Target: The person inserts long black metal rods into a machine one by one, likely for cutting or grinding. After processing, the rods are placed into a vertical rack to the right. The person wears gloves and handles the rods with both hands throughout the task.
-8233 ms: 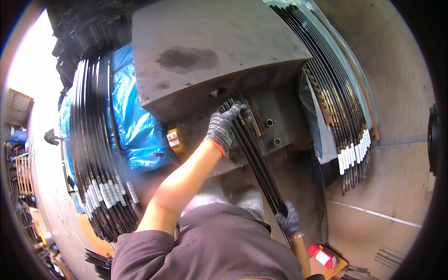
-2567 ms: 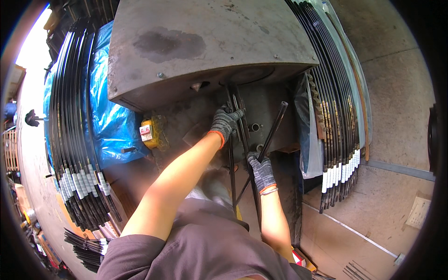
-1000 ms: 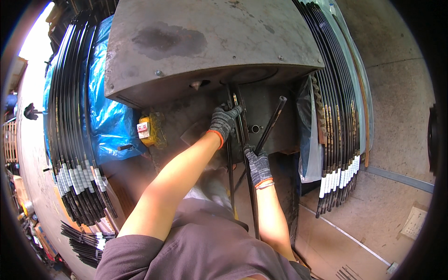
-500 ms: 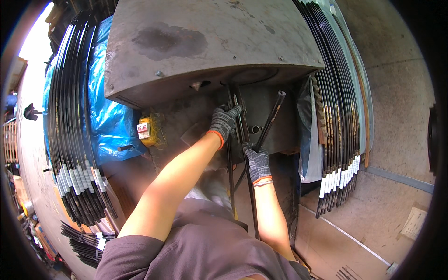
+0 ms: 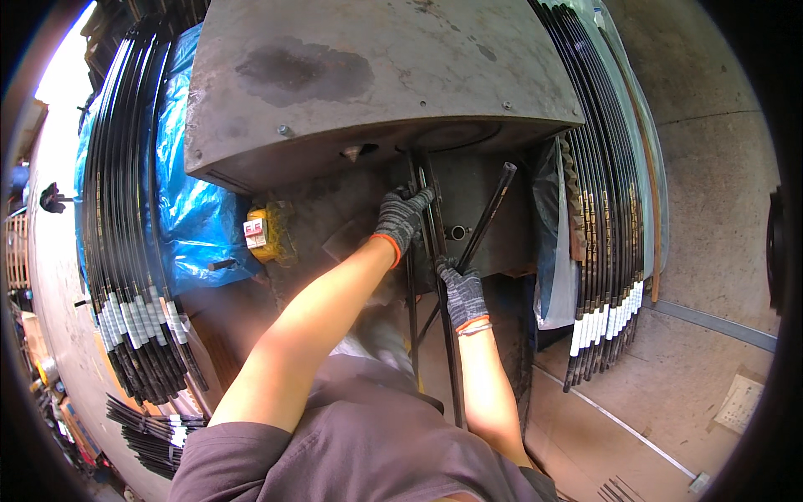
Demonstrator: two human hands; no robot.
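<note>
My left hand point(image 5: 401, 216), in a grey knit glove with an orange cuff, has its fingers curled round the narrow dark metal bars point(image 5: 432, 219) that run out from under the grey metal housing point(image 5: 393, 75). Lower and to the right, my right hand point(image 5: 462, 294), gloved alike, is closed around a black tube point(image 5: 487, 219). The tube slants up to the right, its end standing free below the housing. Beside it, a small metal ring point(image 5: 456, 233) lies close to the bars. My fingers hide where they meet the bars and the tube.
Long black rods with white bands stand in rows, a left bundle point(image 5: 121, 217) by a blue plastic sheet point(image 5: 196, 217) and a right bundle point(image 5: 606, 226). A yellow wrapped object point(image 5: 272, 238) sits left of my left hand. More black rods point(image 5: 150, 435) lie lower left.
The free end of the black tube has shifted very slightly to the right. Both hands keep their grip in nearly the same place.
</note>
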